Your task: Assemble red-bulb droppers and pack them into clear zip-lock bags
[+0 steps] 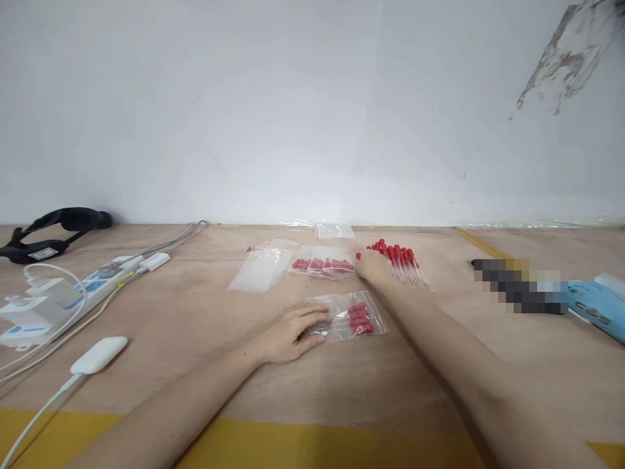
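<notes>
My left hand [295,332] lies on the wood with its fingers apart, the fingertips over the left end of a clear plastic zip bag [336,303]. Several red cylindrical pieces [360,318] lie stacked in that bag's right half. Farther back, my right hand [374,266] has its fingers drawn together, with a small red head [359,256] showing at the fingertips. Whatever is below that head is hidden by the hand. Just right of it is a pile of thin clear sticks with red heads [401,257].
Bags with red pieces [325,264] overlap behind my left hand, beside flat clear bags [261,264]. A white packet [335,231] lies by the wall. To the left are a power strip [92,286], cables, a white case [100,355] and a black headband [63,228]. A blue package [596,306] is at right.
</notes>
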Tool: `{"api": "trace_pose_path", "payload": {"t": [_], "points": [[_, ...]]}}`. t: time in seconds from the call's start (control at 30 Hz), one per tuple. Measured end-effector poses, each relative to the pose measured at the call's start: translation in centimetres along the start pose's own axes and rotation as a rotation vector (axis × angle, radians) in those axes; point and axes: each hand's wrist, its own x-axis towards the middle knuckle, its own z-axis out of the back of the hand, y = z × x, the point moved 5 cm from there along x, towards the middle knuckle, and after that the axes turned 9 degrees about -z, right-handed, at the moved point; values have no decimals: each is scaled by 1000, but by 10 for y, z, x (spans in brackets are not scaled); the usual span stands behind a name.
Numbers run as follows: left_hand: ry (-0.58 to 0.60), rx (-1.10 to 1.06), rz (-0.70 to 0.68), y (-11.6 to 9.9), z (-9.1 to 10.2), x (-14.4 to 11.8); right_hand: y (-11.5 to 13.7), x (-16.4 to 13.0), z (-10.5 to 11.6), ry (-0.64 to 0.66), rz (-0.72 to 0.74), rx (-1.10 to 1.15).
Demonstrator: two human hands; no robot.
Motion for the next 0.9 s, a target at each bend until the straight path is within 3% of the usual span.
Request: {"api": "trace_pose_path", "payload": {"t": [0.17, 0.37, 0.53, 0.9], "points": [[19, 20, 20, 3, -2, -2, -3, -6, 14, -112, 7, 55], [48, 46, 43, 2, -2, -1, -43, -28, 32, -112, 212, 467], [72, 85, 49, 4, -3, -1, -77, -54, 13, 44, 167, 959], [71, 84, 47, 5, -3, -1, -74, -69, -9, 136, -21, 1258]]}}
